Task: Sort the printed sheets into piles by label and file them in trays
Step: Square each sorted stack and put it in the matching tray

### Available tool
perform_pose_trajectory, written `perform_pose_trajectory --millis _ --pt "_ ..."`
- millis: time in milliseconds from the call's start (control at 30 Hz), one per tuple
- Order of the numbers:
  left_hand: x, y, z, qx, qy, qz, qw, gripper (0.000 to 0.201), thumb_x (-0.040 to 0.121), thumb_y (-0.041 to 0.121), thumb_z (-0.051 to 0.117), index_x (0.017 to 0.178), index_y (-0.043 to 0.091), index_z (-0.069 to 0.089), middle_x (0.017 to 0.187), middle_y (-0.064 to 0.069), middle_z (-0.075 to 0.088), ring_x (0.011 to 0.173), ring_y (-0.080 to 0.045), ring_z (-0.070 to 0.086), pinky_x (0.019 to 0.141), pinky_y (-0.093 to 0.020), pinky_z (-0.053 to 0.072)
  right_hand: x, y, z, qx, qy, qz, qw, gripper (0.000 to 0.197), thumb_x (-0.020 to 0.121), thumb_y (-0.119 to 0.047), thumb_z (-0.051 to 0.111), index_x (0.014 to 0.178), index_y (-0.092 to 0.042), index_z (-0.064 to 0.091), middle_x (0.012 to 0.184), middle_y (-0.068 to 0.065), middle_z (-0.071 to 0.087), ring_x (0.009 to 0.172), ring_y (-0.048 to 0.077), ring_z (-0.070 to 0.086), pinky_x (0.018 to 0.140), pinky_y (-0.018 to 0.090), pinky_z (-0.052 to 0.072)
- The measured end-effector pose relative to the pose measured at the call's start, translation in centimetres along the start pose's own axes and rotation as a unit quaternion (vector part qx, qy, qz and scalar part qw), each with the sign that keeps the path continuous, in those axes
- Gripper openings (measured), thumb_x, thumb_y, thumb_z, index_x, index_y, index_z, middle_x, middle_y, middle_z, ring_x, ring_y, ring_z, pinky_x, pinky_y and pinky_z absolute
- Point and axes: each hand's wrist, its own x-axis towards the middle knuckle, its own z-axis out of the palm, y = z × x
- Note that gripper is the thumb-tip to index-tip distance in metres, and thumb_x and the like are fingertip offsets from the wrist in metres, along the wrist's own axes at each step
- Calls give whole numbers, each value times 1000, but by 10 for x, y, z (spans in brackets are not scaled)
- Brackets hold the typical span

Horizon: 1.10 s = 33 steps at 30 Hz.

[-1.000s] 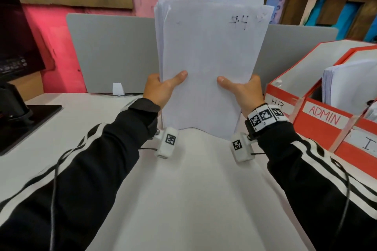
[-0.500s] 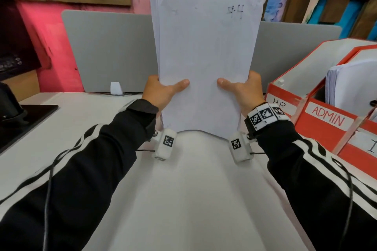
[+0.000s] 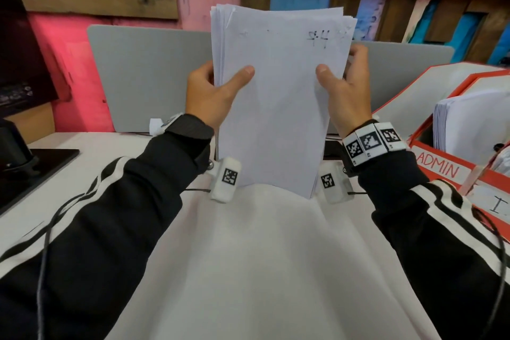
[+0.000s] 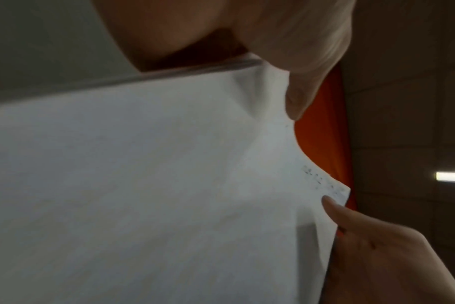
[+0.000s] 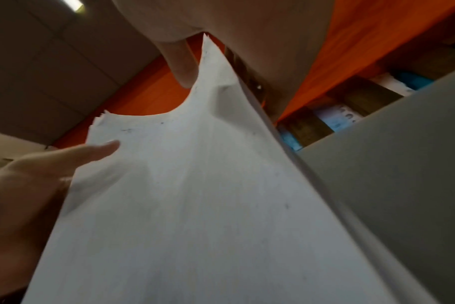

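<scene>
We hold a stack of printed sheets (image 3: 278,96) upright above the middle of the white worktop (image 3: 248,257), its bottom edge clear of the surface. Our left hand (image 3: 212,91) grips the stack's left edge, thumb across the front sheet and fingers hidden behind the paper. Our right hand (image 3: 345,91) grips the right edge the same way, thumb in front, fingers curled round the back. The two hands are apart, one on each side. A faint mark near the top right of the front sheet is too blurred to read.

At the right edge of the worktop stand red file trays (image 3: 441,165). One bears the label ADMIN (image 3: 438,165), its first letter partly covered by our wrist, and holds white sheets (image 3: 469,124). The tray behind it shows no readable label; the nearer one is cut off by the frame, showing only an "I". A grey divider panel (image 3: 149,77) stands along the far edge, its centre hidden by the stack. A dark monitor (image 3: 19,63) is cut off at the left.
</scene>
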Motion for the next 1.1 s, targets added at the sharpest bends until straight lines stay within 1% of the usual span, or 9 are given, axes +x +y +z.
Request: perform_pose_trajectory --millis 100,200,267,367,467,667,800,967,1100 --pt "2 6 6 32 25 21 999 15 83 26 82 92 15 76 87 4 77 81 -14 75 74 -35 62 -2 -2 8 -35 27 -46 998 32 104 -14 50 131 -26 37 133 -7 58 112 -1 59 93 17 53" --pt "7 12 3 56 39 30 997 26 79 39 81 91 17 75 88 2 77 85 -19 75 78 -45 62 0 -8 7 -57 73 -102 990 41 95 -13 59 127 -24 37 124 -12 57 110 1 60 97 36 58" --pt "15 25 3 42 66 44 996 44 74 53 78 95 15 72 91 3 76 85 -15 73 80 -40 61 4 -17 2 -70 94 -168 979 58 85 -6 64 133 -20 36 125 -16 50 110 8 59 88 42 61" --pt "28 54 11 80 105 32 991 45 79 69 67 77 25 58 73 16 58 67 -3 56 68 -23 48 13 -30 -2 -142 71 -251 955 68 84 -2 59 147 -15 40 135 -13 54 104 3 62 86 26 60" --pt "42 73 21 112 132 4 985 65 79 77 60 65 15 52 61 12 37 61 -14 39 64 -29 36 20 -39 -4 -256 57 -275 925 72 81 -5 53 152 -11 46 129 12 62 106 20 59 93 2 34" --pt "56 82 25 91 183 -49 978 47 89 39 61 55 19 34 53 6 37 57 -19 37 63 -32 37 26 -53 -4 -334 108 -251 902 34 86 -21 51 111 -2 61 110 17 58 91 13 44 76 6 27" --pt "53 82 22 78 165 -67 981 37 85 30 56 57 18 35 57 4 35 62 -23 34 63 -32 30 31 -51 -6 -360 73 -275 889 42 94 -17 48 134 -12 61 104 7 57 91 13 48 80 12 28" --pt "45 88 18 50 125 -103 985 27 69 44 51 73 17 45 73 2 44 75 -26 43 73 -35 38 30 -48 -11 -353 86 -268 892 38 97 -30 51 122 -13 74 113 13 69 102 22 63 83 2 26" --pt "44 87 20 43 108 -107 988 32 86 44 60 86 14 50 92 2 53 96 -25 53 90 -36 46 28 -49 -12 -375 34 -270 886 45 97 -29 53 139 -17 64 113 12 69 102 24 62 88 18 34"
